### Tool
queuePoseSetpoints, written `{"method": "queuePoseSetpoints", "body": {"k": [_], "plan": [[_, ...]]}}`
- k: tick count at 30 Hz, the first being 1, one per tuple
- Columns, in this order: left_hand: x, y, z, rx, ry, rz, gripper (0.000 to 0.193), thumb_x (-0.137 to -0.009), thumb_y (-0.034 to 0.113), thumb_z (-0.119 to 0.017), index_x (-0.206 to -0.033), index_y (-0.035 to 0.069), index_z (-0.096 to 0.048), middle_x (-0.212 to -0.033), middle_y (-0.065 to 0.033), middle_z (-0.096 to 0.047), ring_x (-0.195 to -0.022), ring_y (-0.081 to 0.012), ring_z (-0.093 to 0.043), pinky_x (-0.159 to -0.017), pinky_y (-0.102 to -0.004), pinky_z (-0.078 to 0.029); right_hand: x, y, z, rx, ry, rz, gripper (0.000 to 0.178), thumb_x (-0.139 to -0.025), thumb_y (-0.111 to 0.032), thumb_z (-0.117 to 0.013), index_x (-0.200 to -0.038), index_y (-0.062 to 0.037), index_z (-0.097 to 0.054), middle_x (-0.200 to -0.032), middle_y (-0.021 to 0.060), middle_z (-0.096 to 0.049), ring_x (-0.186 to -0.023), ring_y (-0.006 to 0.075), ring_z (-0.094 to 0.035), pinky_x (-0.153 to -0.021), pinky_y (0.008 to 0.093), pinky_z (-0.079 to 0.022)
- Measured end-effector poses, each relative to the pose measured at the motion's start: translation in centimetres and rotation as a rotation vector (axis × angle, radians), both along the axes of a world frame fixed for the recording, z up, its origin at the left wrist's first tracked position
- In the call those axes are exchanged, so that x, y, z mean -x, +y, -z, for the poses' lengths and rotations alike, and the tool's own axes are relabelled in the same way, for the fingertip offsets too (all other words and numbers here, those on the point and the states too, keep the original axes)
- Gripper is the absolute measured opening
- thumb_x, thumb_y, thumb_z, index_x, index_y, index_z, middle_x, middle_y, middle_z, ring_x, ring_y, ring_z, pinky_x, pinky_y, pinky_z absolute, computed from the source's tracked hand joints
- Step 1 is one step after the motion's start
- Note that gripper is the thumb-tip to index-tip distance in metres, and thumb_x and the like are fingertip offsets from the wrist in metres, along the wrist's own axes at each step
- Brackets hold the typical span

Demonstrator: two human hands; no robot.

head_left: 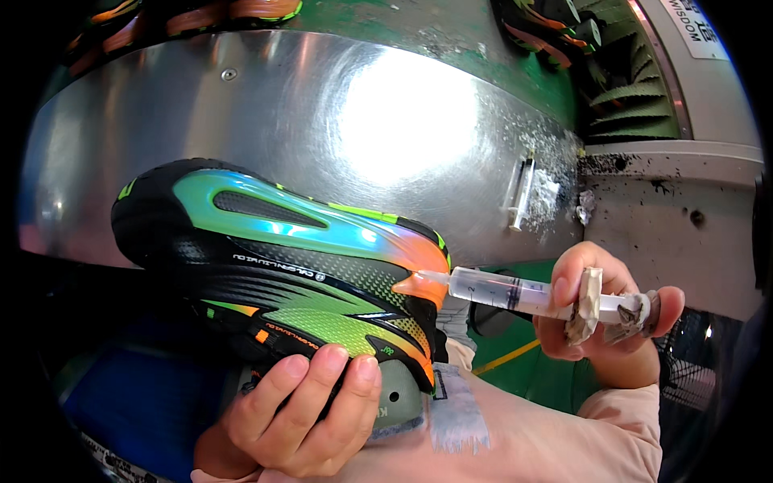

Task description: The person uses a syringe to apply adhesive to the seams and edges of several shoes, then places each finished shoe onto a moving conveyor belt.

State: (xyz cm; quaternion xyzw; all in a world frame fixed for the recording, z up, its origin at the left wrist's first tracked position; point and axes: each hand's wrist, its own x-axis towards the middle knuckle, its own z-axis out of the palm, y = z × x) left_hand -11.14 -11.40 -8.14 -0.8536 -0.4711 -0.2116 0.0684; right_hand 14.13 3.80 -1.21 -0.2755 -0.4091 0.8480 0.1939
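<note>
A black sports shoe (322,274) with green, orange and shiny blue panels lies on its side in front of me, its sole edge turned upward. My left hand (314,410) grips it from below at the upper, several fingers wrapped over its near side. My right hand (604,314) is closed round a clear plastic syringe (503,291), whose flange and plunger end are wrapped in dirty whitish tape. The syringe's pale tip meets the orange part of the shoe at its right end. Whether liquid is coming out cannot be made out.
Beyond the shoe stretches a shiny metal worktop (266,105). A second syringe (523,193) lies on it at the right, among white residue and crumpled scraps. More shoes (547,32) stand at the back, near a rack with green bristly slats (636,97).
</note>
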Motion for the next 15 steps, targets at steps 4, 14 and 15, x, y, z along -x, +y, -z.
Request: {"method": "queuePoseSetpoints", "body": {"k": [4, 14, 15], "plan": [[0.2, 0.0, -0.1, -0.056, 0.091, 0.032, 0.016, -0.085, 0.009, -0.060, -0.099, 0.005, -0.067, -0.108, -0.0066, -0.065, -0.103, -0.0293, -0.064, -0.092, -0.0422, -0.048, 1.8, 0.6, -3.3, -0.010, -0.301, -0.052, 0.099, -0.071, -0.077, -0.059, -0.118, 0.0097, -0.049, -0.090, 0.0107, -0.059, -0.067, 0.0101, -0.053, -0.056, 0.0208, -0.042], [0.1, 1.7, 0.6, -0.244, -0.119, 0.021, 0.021, -0.088, 0.008, -0.053, -0.097, 0.003, -0.070, -0.105, -0.0077, -0.067, -0.102, -0.0257, -0.066, -0.090, -0.0371, -0.051, 7.0, 3.7, -6.1, 0.052, -0.396, -0.137, 0.118, -0.071, -0.092, -0.028, -0.112, 0.0171, -0.044, -0.082, 0.0160, -0.055, -0.046, 0.0105, -0.047, -0.037, 0.0221, -0.036], [0.2, 1.9, 0.6, -0.261, -0.113, 0.020, 0.021, -0.087, 0.008, -0.052, -0.097, 0.002, -0.070, -0.105, -0.0077, -0.067, -0.101, -0.0255, -0.066, -0.090, -0.0371, -0.051, 8.1, 3.9, -6.3, 0.088, -0.462, -0.138, 0.119, -0.071, -0.092, -0.026, -0.113, 0.0171, -0.045, -0.086, 0.0168, -0.055, -0.047, 0.0105, -0.047, -0.037, 0.0217, -0.035]]}}
